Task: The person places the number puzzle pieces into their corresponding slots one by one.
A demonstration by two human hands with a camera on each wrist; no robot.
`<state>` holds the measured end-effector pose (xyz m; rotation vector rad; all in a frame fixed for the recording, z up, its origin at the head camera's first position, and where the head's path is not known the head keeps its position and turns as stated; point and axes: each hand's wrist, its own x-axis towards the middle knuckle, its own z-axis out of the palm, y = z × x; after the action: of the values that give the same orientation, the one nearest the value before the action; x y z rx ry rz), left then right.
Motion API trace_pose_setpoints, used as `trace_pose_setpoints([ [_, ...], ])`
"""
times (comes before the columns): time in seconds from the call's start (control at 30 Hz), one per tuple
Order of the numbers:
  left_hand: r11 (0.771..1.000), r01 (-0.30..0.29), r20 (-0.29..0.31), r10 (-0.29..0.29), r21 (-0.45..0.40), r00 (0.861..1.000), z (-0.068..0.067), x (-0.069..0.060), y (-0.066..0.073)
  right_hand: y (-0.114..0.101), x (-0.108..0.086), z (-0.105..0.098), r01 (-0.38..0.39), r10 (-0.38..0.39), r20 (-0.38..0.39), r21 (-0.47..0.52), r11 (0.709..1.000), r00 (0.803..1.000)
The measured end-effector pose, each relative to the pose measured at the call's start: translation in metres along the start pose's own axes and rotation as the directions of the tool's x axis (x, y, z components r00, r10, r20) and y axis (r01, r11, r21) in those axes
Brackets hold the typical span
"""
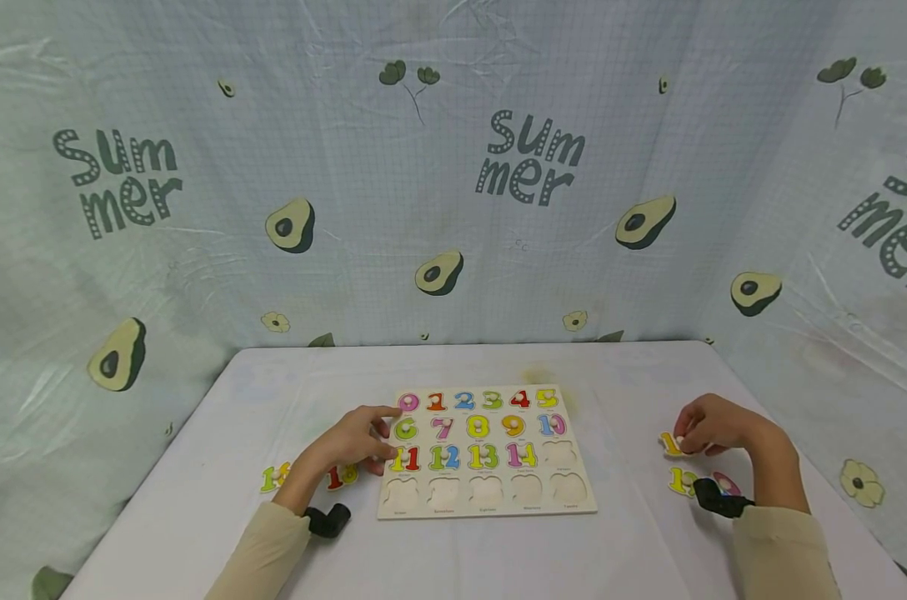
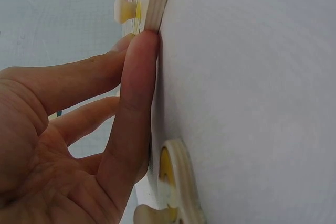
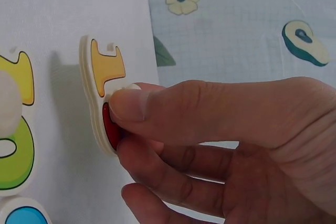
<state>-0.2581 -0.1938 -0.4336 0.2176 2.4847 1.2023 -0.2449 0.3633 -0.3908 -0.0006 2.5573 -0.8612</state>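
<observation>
Forward head view, near wrist views, shared table [image 1: 626, 400]

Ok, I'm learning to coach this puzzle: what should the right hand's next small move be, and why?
Probably carry the yellow-and-red piece leftward toward the board: the right hand pinches it, and the board has empty recesses.

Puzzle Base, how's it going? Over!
Right hand pinching yellow-and-red number piece, tilted. Left hand touching puzzle board, left edge. Six empty slots, nothing covering them.
</observation>
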Motion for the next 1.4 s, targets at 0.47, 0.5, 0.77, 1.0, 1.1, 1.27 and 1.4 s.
trace_pose_setpoints([
  [0.47, 1.0, 0.011, -0.002, -0.011, 0.009, 1.0, 0.001, 0.001, -0.001, -0.01, 0.005, 0.004, 0.131, -0.132, 0.015, 0.03, 0.991, 0.991],
  [0.5, 1.0, 0.012, -0.003, -0.012, 0.008, 1.0, 0.001, 0.001, -0.002, -0.011, 0.006, 0.005, 0.14, -0.141, 0.015, 0.031, 0.99, 0.99],
  [0.77, 1.0, 0.015, -0.01, -0.015, 0.006, 1.0, 0.001, 0.002, -0.002, -0.032, 0.01, 0.016, 0.166, -0.166, 0.013, 0.014, 0.986, 0.986],
  [1.0, 1.0, 0.009, -0.002, -0.009, 0.003, 1.0, 0.0, 0.002, -0.002, -0.045, 0.017, 0.026, 0.201, -0.201, 0.03, 0.014, 0.98, 0.979],
  [1.1, 1.0, 0.007, 0.001, -0.007, 0.005, 1.0, 0.0, 0.002, -0.002, -0.051, 0.02, 0.032, 0.223, -0.223, 0.036, 0.018, 0.975, 0.974],
  [1.27, 1.0, 0.004, -0.002, -0.004, 0.005, 1.0, 0.001, 0.001, -0.002, -0.064, 0.025, 0.042, 0.257, -0.257, 0.047, 0.009, 0.966, 0.965],
  [1.4, 1.0, 0.004, -0.003, -0.004, 0.005, 1.0, 0.0, 0.001, -0.002, -0.074, 0.027, 0.049, 0.272, -0.271, 0.057, -0.002, 0.962, 0.961],
])
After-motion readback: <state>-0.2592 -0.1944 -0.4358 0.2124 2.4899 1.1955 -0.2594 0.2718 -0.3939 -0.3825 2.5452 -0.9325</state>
